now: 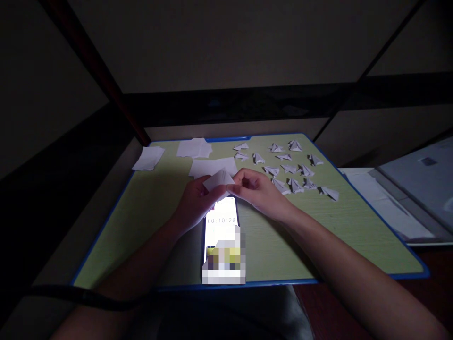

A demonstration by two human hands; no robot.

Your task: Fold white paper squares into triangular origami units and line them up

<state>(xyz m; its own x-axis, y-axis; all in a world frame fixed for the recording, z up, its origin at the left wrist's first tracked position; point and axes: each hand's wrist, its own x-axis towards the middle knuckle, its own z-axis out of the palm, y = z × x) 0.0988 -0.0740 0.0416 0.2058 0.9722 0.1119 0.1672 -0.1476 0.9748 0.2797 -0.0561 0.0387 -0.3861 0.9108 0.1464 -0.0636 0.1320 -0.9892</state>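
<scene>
Between my two hands is a small piece of white paper, raised above the table and tilted, with a corner pointing up. My left hand grips its left side, thumb in front and fingers behind. At the right edge, my right hand pinches the paper between thumb and curled forefinger. Whether the paper has folds on its far side is hidden. A lit phone lies below the hands, showing a timer, its lower part pixelated. Just behind the hands lie flat white sheets.
Several folded paper shapes are spread over the right back of the green table, which has a blue rim. Stacks of white paper and loose sheets lie at the back left. A white box-like object stands beyond the right edge.
</scene>
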